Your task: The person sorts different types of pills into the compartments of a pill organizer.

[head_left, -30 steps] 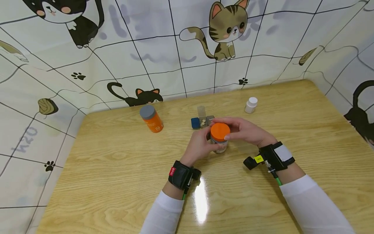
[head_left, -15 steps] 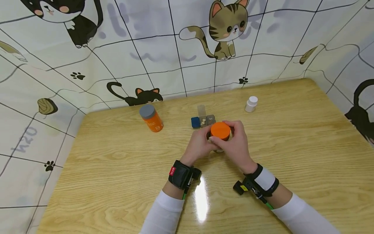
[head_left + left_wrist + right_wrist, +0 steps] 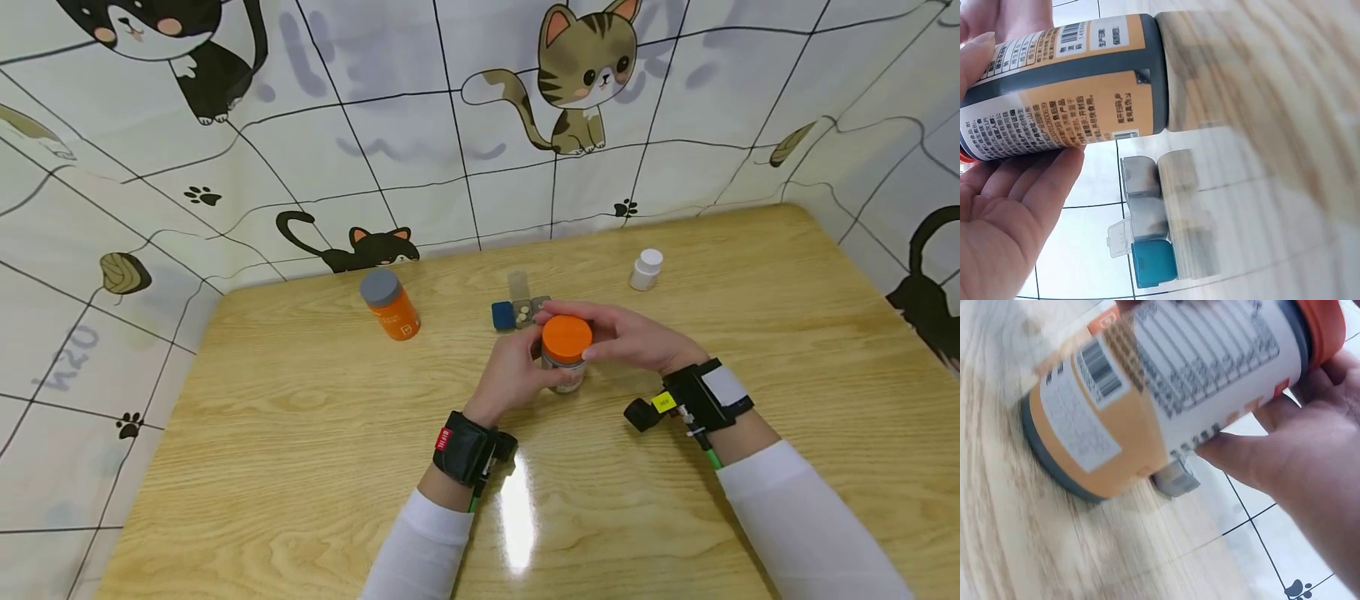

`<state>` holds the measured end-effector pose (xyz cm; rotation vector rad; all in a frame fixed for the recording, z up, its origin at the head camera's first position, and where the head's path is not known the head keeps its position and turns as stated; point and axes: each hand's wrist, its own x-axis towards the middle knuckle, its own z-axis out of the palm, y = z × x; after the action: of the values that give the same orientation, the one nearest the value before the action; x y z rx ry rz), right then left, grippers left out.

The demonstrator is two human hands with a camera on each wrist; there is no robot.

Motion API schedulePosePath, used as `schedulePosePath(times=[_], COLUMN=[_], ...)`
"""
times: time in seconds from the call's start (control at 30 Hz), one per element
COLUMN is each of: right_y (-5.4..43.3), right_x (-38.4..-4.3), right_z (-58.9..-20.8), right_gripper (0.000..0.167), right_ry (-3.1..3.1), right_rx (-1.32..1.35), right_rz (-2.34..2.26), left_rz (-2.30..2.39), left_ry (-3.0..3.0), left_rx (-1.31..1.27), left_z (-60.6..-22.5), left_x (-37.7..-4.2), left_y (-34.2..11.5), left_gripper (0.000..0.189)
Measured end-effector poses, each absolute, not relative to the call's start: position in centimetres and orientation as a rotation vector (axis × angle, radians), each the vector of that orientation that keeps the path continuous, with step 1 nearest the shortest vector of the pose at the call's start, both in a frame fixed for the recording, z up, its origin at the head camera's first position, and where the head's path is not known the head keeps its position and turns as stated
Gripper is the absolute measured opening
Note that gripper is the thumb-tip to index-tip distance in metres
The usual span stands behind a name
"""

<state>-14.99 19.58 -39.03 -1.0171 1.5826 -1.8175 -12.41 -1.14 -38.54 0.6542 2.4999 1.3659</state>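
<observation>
A supplement bottle [image 3: 566, 377] with an orange lid [image 3: 567, 337] stands upright on the wooden table. My left hand [image 3: 510, 372] grips its body from the left side. On the lid's right and far sides, my right hand [image 3: 637, 337] holds the rim between thumb and fingers. The label of the bottle [image 3: 1085, 94] is tan, white and dark grey in the left wrist view. Just behind the bottle lies a small pill organizer [image 3: 522, 313], one flap raised, with pale tablets in the middle compartment; the fingers partly cover its right end.
An orange bottle with a grey cap [image 3: 392, 305] stands at the back left. A small white bottle [image 3: 646, 269] is at the back right. Cat-patterned cloth [image 3: 420, 167] rises along the back and sides of the table [image 3: 300, 467].
The right hand turned in toward me round the lid half a second ago, and is now swung back to the right and far side. The left hand and bottle stay in place.
</observation>
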Motion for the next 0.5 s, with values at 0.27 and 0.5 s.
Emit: schedulePosePath(times=[0.27,0.5], right_y=[17.6,13.3], right_x=[-12.5,-9.6], right_z=[-38.5,-38.8], right_gripper=[0.065,0.064], right_ry=[2.107,2.797], right_rx=[-0.623,-0.231], right_rz=[-1.859,-1.845], left_rz=[1.377,1.304], left_ry=[2.504,2.579], left_rx=[0.693,0.667], left_z=[-38.8,-38.6], left_x=[-12.6,-12.7], left_y=[-1.0,-0.9], left_gripper=[0.050,0.049])
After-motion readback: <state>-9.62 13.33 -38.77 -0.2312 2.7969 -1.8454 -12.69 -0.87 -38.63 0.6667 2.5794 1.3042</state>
